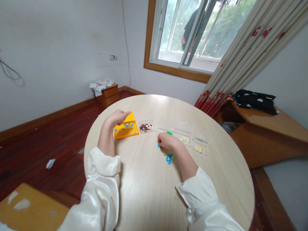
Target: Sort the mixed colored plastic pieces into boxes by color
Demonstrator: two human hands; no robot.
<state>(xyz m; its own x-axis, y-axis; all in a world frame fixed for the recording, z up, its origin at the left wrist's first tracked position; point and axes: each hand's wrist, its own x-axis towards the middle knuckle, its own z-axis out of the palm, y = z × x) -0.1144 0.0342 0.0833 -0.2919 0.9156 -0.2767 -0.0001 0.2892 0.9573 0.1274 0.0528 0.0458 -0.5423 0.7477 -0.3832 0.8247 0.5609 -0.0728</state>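
My left hand is at the left side of an open yellow-orange plastic box, its fingers closed at the raised lid. Small blue bricks lie scattered inside. Between the fingertips of my right hand is a small blue brick, held just over the table. Below that hand sits a loose pile of tiny blue, green and pale bricks. Behind it stands a clear box with green bricks, partly hidden by the hand.
On the round wooden table, a clear box of dark brown bricks stands beside the yellow-orange box. To the right are clear boxes with pale yellow bricks and yellow bricks. A side desk holds dark cloth.
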